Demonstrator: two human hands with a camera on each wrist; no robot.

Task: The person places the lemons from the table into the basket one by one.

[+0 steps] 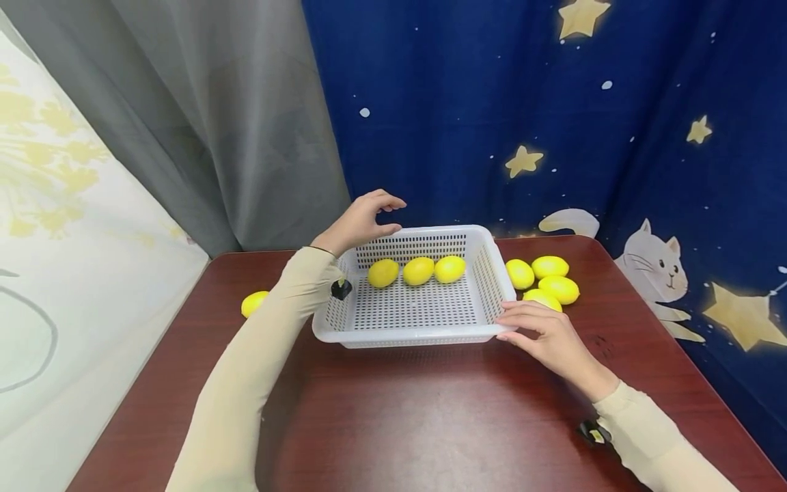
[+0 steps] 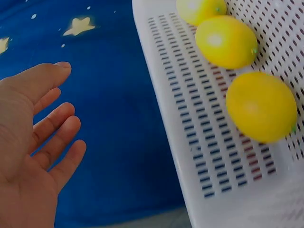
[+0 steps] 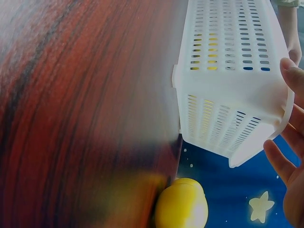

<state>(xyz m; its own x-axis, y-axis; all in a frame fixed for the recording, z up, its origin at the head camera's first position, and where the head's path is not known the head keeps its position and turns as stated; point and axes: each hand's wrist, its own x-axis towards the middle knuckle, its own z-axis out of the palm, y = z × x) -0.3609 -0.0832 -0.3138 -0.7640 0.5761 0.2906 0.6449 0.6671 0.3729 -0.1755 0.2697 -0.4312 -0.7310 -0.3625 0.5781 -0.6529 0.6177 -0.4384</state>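
A white perforated plastic basket [image 1: 418,335] stands on the table with three lemons [image 1: 419,271] in a row along its back side. My left hand [image 1: 363,220] is raised over the basket's back left corner, its thumb and fingers spread apart and holding nothing. The left wrist view shows a gap between this hand [image 2: 42,128] and the basket rim [image 2: 164,114]. With thumb and fingers about the rim, my right hand [image 1: 544,336] holds the basket's front right corner. The right wrist view has the fingers [image 3: 278,159] at that corner, partly cut off by the frame.
Several loose lemons [image 1: 558,290] lie just right of the basket. Another lemon [image 1: 253,303] is on the left, partly behind my left sleeve. The reddish-brown table [image 1: 424,417] reaches back to a blue star-patterned curtain [image 1: 430,123] and a grey curtain [image 1: 246,116].
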